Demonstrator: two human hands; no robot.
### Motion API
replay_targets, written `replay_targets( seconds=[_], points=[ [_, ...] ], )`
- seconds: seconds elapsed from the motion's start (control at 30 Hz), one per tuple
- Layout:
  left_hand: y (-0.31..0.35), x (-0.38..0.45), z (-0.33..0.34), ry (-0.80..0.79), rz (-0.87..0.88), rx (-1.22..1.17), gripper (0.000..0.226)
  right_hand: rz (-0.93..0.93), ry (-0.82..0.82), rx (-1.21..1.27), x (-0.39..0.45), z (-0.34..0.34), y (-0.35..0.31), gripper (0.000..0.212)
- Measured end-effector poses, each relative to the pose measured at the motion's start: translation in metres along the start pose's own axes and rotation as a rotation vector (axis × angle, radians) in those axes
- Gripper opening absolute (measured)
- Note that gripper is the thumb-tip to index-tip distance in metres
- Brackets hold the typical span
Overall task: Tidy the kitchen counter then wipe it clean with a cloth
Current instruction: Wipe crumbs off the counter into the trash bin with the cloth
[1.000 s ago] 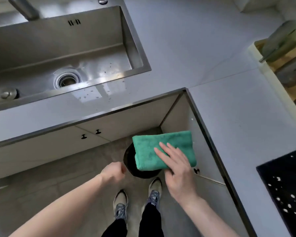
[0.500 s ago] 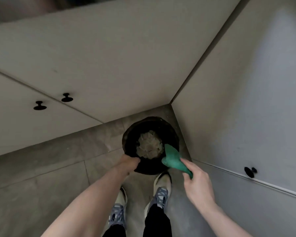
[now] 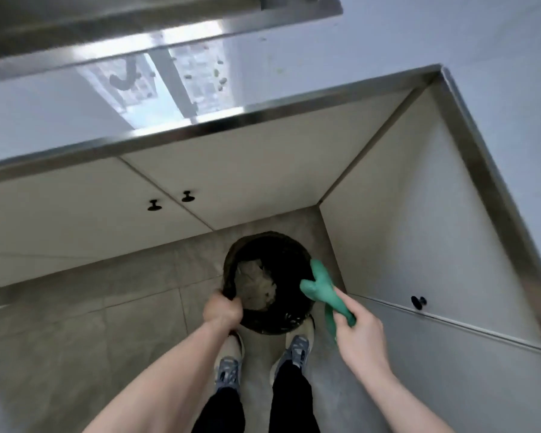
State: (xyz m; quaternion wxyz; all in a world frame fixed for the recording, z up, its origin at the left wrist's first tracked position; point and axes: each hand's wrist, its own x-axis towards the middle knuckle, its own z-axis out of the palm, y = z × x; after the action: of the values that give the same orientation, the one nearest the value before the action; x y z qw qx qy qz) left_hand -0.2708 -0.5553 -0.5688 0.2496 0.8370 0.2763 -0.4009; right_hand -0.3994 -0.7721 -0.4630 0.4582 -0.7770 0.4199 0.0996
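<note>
Green cloth bunched into a twisted wad, soft microfibre look, pinched in right hand grip, fingers curled round its lower end; upper lobes hang over right rim of black bin. Cloth is off the bench, low over the floor in the cabinet corner. Left hand grip clenched on bin's near-left rim and liner. Pale crumpled waste inside bin. Bench front edge glossy, crumbs near sink edge. Sneakers just behind bin.
</note>
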Motion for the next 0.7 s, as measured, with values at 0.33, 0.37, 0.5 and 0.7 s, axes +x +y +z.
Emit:
replay_targets(
  seconds=[0.33, 0.37, 0.5, 0.7],
  points=[
    [-0.049, -0.189, -0.181, -0.031, -0.029, -0.011, 0.035, -0.108, -0.051, 0.006, -0.156, -0.079, -0.134, 0.054],
    [-0.053, -0.205, -0.193, -0.042, -0.010, -0.018, 0.031, -0.126, -0.051, 0.018, -0.169, -0.086, -0.146, 0.054],
    [-0.069, -0.257, -0.226, -0.056, 0.001, -0.098, 0.018, -0.102, -0.023, 0.085, -0.196, -0.115, -0.176, 0.047],
    [-0.092, -0.299, -0.265, 0.008, -0.088, -0.179, 0.041, -0.185, -0.046, 0.063, -0.205, -0.133, -0.208, 0.032]
  ],
)
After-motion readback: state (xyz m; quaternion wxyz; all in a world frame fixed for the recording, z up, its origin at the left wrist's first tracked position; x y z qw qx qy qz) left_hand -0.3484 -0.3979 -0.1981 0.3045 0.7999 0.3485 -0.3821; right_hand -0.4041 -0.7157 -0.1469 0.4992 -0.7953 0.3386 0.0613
